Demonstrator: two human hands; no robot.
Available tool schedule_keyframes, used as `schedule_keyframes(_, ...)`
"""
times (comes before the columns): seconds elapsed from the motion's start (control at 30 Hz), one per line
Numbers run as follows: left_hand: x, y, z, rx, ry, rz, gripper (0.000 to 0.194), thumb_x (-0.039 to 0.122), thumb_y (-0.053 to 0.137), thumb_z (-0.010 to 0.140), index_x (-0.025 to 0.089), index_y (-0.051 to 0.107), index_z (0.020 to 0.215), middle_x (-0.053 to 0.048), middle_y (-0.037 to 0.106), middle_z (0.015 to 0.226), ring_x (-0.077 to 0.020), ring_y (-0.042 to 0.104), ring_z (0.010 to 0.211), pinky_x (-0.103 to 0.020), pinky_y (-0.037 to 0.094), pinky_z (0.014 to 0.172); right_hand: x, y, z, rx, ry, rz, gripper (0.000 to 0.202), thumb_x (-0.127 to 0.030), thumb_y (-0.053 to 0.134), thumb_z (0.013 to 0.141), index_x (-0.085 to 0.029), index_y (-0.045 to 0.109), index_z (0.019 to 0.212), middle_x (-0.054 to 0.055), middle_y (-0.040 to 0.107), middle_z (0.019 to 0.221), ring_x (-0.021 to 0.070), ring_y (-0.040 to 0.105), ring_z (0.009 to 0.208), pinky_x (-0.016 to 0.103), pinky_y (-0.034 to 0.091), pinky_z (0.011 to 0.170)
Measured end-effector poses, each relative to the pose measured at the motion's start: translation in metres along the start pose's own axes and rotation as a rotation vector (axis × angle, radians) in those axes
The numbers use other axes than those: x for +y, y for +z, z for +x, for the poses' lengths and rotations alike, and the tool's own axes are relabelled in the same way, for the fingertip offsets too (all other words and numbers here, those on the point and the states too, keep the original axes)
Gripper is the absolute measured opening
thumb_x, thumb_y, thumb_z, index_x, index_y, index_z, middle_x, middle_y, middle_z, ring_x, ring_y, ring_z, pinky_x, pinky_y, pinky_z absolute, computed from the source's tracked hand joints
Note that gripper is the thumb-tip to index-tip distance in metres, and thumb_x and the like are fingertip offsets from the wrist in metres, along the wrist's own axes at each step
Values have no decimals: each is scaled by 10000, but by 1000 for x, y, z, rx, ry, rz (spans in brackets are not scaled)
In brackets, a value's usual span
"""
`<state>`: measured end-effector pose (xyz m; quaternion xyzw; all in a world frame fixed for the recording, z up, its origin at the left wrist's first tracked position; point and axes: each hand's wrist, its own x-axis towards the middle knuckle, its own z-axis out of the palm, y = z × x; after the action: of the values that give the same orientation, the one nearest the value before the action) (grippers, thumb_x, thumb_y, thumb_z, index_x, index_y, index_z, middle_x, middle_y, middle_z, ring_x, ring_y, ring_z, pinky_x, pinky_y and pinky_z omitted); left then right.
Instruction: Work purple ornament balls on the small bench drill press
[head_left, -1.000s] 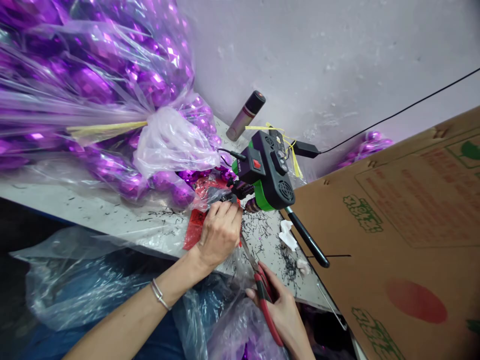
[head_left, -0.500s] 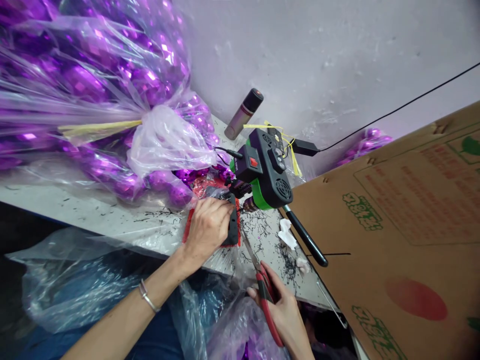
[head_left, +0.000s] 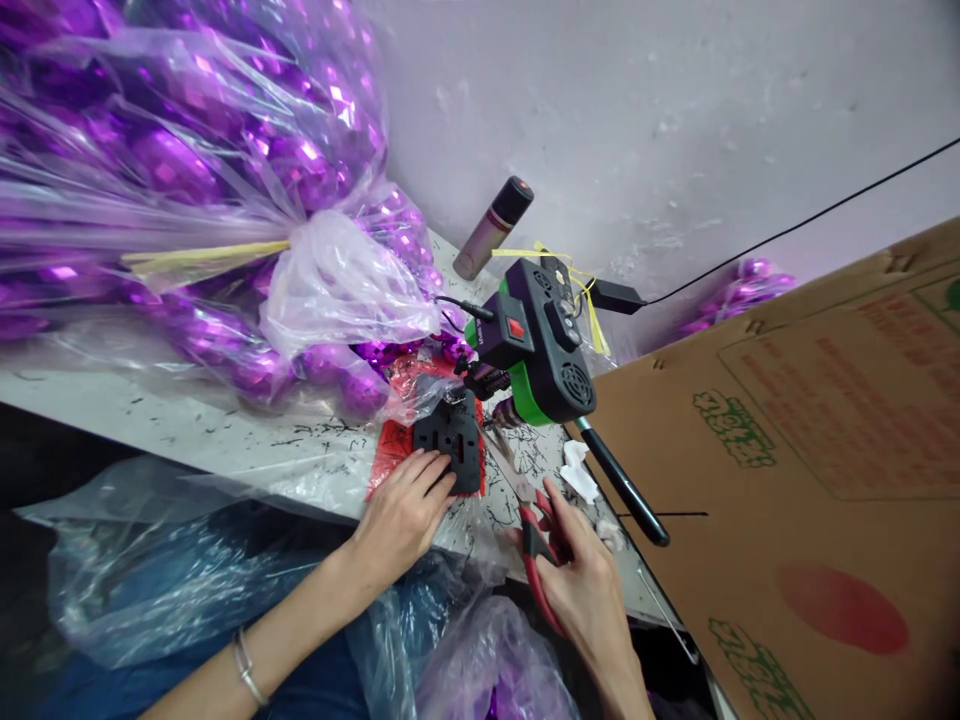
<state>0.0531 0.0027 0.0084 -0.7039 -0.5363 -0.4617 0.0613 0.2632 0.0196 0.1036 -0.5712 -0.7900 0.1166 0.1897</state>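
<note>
My right hand (head_left: 589,570) holds scissors (head_left: 534,530) with red and black handles, fingers in the loops. The blades point up and left, toward the edge of the black slotted base plate (head_left: 457,455) of a small black and green bench machine (head_left: 544,345). My left hand (head_left: 405,510) lies with its fingers extended at the near edge of that plate, and I see nothing in it. Beneath the plate is a red sheet (head_left: 386,455). A bit of clear plastic covers part of the red material behind it.
A big clear bag of shiny purple balls (head_left: 187,170) fills the left. A spray can (head_left: 493,228) stands by the wall. At right is a cardboard box (head_left: 817,440), close to the machine's black lever (head_left: 622,485). Short black clippings and crumpled white paper (head_left: 577,472) litter the table (head_left: 315,460).
My left hand has drawn back toward me from the middle of the black plate to its near edge, uncovering the plate. The scissors have shifted slightly, staying in my right hand.
</note>
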Motion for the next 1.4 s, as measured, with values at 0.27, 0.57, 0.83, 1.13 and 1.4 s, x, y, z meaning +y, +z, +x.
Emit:
schedule_keyframes(0.27, -3, 5, -8, 4, 33, 23, 239, 145, 492, 940, 98, 686, 1071, -109, 704, 1158, -239, 647, 1107, -422, 559, 977, -7, 5, 18, 3, -60, -14, 609, -378, 646, 837, -161, 514, 1391, 103, 713, 1088, 192, 699, 851, 274, 583, 718)
schedule_keyframes(0.57, -4, 8, -11, -3, 22, 4, 237, 137, 511, 930, 105, 679, 1093, -110, 697, 1180, -229, 637, 1132, -419, 538, 1010, -10, 5, 23, 34, -138, -153, 624, -275, 577, 831, -194, 458, 1438, 92, 706, 1079, 187, 672, 797, 298, 578, 705)
schedule_keyframes(0.83, -4, 8, -11, 6, 25, 12, 230, 143, 511, 931, 100, 685, 1075, -114, 702, 1166, -238, 644, 1120, -426, 548, 998, -14, 1, 28, -64, 17, 36, 644, -420, 689, 774, -169, 571, 1356, 90, 735, 1068, 217, 700, 855, 316, 580, 762)
schedule_keyframes(1.13, -3, 8, -11, -2, 16, 6, 231, 146, 505, 936, 109, 685, 1075, -109, 703, 1168, -230, 651, 1119, -424, 553, 1001, -19, -7, 30, -55, 44, -11, 648, -426, 675, 774, -207, 555, 1372, 81, 724, 1056, 202, 684, 819, 308, 573, 721)
schedule_keyframes(1.4, -4, 9, -12, -4, 15, -7, 233, 137, 516, 929, 104, 680, 1090, -113, 701, 1174, -239, 647, 1126, -439, 551, 1002, -17, -7, 35, -43, -89, -141, 616, -380, 623, 824, -247, 489, 1410, 77, 687, 1084, 216, 688, 908, 321, 566, 771)
